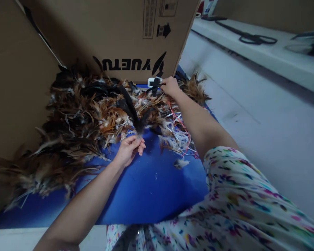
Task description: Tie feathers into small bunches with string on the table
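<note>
My left hand [129, 149] pinches a few black feathers [131, 108] by their lower ends, and their dark vanes fan upward over the pile. Farther back, close to the cardboard box, my right hand [170, 86] has its fingertips closed on a dark strip that looks like a black feather [155, 85]. Just behind that strip sits a small white-rimmed object [150, 82], partly hidden. Brown and black feathers [104, 115] lie in a broad heap around both hands. Pale and red strings [176, 120] trail under my right forearm.
A large cardboard box [94, 35] rises behind the feathers, with more cardboard [13, 87] on the left. The blue surface [151, 188] lies in front of me, with a loose tuft [181, 163] on it. Black scissors [256, 38] rest on the pale ledge [290, 59] at right.
</note>
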`<state>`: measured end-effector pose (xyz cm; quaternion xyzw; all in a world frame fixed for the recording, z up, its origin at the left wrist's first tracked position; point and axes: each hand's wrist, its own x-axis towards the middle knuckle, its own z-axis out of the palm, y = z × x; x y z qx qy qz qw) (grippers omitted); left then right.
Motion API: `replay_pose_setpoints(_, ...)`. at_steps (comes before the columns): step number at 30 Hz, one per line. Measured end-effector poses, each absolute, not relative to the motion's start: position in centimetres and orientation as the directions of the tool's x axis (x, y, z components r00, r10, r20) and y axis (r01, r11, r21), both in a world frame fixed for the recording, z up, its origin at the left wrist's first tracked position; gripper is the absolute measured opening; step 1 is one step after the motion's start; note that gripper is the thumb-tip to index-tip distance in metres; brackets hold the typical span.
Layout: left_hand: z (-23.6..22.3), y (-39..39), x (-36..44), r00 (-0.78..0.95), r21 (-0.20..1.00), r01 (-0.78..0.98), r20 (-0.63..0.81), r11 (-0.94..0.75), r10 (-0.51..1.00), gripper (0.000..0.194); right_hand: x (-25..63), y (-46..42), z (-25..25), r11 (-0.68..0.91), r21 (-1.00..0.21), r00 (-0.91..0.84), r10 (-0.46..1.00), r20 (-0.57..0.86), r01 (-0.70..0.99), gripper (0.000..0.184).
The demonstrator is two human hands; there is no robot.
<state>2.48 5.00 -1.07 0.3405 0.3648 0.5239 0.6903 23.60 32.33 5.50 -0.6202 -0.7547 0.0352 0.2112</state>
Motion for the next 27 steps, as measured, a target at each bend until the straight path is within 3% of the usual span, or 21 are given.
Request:
replay_pose_setpoints(13, -1.5, 5.4, 2.2, 0.148, 0.834, -0.518, -0.133, 0.191, 0.980, 0.034, 27.3, 27.0, 10.2, 0.475, -0.416, -0.272, 0.846, 0.459, 0.776, 0.023)
replay_pose_setpoints(20, -1.2, 5.6, 2.2, 0.098, 0.795, -0.573, -0.178, 0.202, 0.979, 0.020, 26.8, 18.1, 12.0, 0.535, -0.580, -0.334, 0.842, 0.424, 0.614, 0.022)
replay_pose_setpoints(23, -0.9, 5.7, 2.3, 0.062, 0.775, -0.592, -0.230, 0.221, 0.971, 0.015, 26.4, 14.7, 12.2, 0.530, -0.628, -0.392, 0.847, 0.359, 0.570, 0.017)
replay_pose_setpoints(27, -0.9, 5.4, 2.3, 0.133, 0.771, -0.594, -0.187, 0.229, 0.973, 0.014, 26.0, 11.5, 11.7, 0.490, -0.647, -0.434, 0.862, 0.261, 0.584, 0.012)
